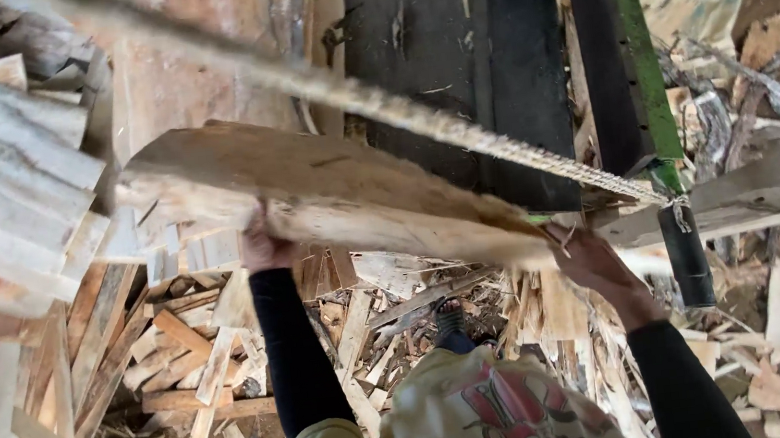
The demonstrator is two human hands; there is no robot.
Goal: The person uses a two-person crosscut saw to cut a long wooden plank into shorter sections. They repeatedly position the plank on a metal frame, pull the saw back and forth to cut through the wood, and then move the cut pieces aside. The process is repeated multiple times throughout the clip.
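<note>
Scrap-strewn woodshop floor; I am lifting a rough slab.
My left hand (263,247) and right hand (592,260) are gripping the wooden slab (329,192) from underneath, spreading its weight, just below a rope (458,130).

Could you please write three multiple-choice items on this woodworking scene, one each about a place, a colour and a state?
1. Where does the rope run?
A. above the wooden slab
B. under the scraps
C. around a sleeve

2. What colour is the bar's edge?
A. red
B. green
C. blue

3. How is the wooden slab held?
A. lying on the ground
B. one hand only
C. both hands, raised

Answers: 1 A, it crosses over the slab diagonally; 2 B, its strip is plainly green; 3 C, left hand and right hand grip its underside.
</note>
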